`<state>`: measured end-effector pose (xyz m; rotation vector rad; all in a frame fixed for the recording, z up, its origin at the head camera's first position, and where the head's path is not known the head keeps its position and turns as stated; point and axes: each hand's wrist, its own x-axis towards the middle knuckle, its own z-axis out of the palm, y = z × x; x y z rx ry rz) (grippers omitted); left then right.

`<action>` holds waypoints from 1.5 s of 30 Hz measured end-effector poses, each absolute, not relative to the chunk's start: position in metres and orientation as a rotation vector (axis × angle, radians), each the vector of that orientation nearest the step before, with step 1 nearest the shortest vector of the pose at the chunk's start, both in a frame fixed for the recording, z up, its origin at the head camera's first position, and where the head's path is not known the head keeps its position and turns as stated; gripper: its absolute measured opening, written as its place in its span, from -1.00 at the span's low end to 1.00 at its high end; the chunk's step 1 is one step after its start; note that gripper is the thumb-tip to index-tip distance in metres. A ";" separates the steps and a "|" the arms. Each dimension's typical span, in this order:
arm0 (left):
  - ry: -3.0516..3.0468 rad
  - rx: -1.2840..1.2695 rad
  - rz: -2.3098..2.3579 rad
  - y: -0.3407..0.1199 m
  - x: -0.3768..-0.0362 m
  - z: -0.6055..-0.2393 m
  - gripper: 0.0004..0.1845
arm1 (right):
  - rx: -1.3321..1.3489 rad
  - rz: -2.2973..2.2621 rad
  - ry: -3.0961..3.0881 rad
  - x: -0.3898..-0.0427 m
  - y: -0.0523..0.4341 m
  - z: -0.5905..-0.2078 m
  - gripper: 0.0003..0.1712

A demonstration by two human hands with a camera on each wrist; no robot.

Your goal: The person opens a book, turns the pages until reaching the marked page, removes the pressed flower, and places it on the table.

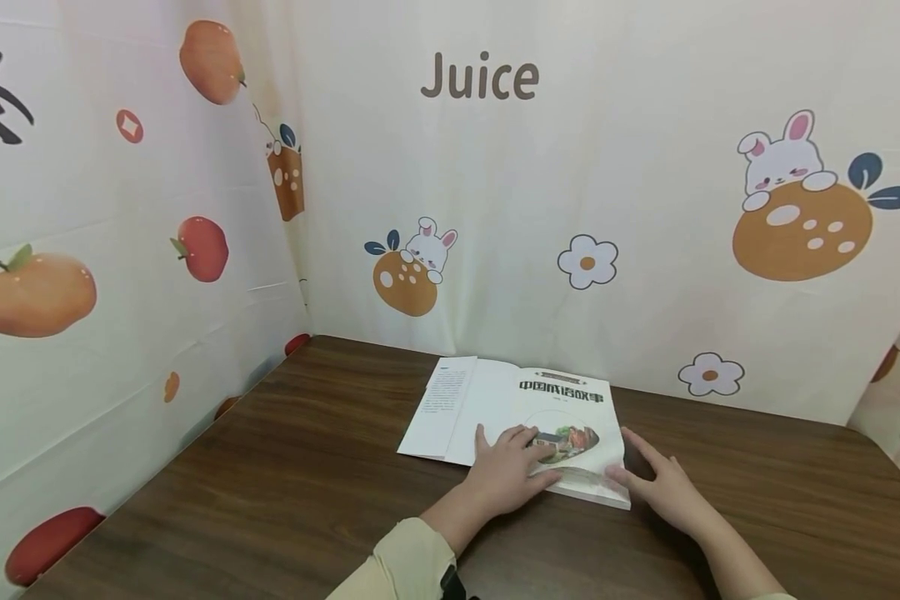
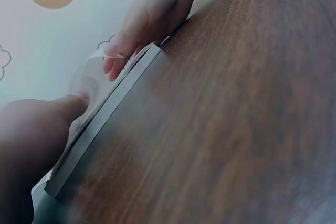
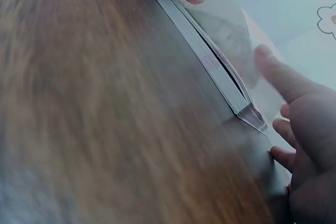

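A white book (image 1: pixel 562 400) lies open on the brown wooden table (image 1: pixel 285 492), with its cover flap (image 1: pixel 444 400) spread to the left. My left hand (image 1: pixel 506 471) lies flat on the title page and presses it down. My right hand (image 1: pixel 656 483) is at the book's near right corner with its fingers fairly straight. There a thin top page (image 2: pixel 92 74) curls up against the right fingertips (image 2: pixel 118 61). The right wrist view shows the book's page block (image 3: pixel 210 61) edge-on, the lifted page (image 3: pixel 231 30) above it and my right hand (image 3: pixel 310 129) beside the corner.
Cream cloth panels printed with fruit, rabbits, flowers and the word Juice (image 1: pixel 480 79) wall in the table at the back and left. Bare wood lies to the left of the book and in front of it.
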<state>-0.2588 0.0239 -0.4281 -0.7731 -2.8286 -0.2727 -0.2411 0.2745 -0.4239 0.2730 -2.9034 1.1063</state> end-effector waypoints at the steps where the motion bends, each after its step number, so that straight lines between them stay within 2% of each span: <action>1: -2.813 -0.770 -0.287 0.024 -0.259 -0.428 -0.57 | 0.269 1.106 -2.906 -0.241 0.274 -0.423 -0.11; 8: -2.766 -0.775 -0.335 0.023 -0.257 -0.426 -0.63 | 0.334 1.233 -2.868 -0.240 0.274 -0.420 -0.26; 14: -2.769 -0.770 -0.374 0.023 -0.257 -0.425 -0.65 | 0.435 1.064 -2.852 -0.241 0.275 -0.425 -0.35; 17: -2.749 -0.747 -0.422 0.022 -0.259 -0.424 -0.59 | 0.475 1.015 -2.836 -0.242 0.276 -0.429 -0.32; 22: -2.598 -0.728 -0.391 0.018 -0.262 -0.423 -0.22 | 0.496 1.012 -2.827 -0.242 0.276 -0.429 -0.27; 25: -2.428 -0.722 -0.353 0.015 -0.263 -0.422 -0.12 | 0.504 1.005 -2.827 -0.241 0.275 -0.428 -0.26; 32: -2.245 -0.680 -0.418 0.003 -0.269 -0.422 -0.09 | 0.495 1.017 -2.841 -0.239 0.275 -0.427 -0.22; 45: -2.459 -0.490 -0.365 -0.019 -0.277 -0.424 -0.12 | 0.490 1.046 -2.847 -0.240 0.275 -0.427 -0.20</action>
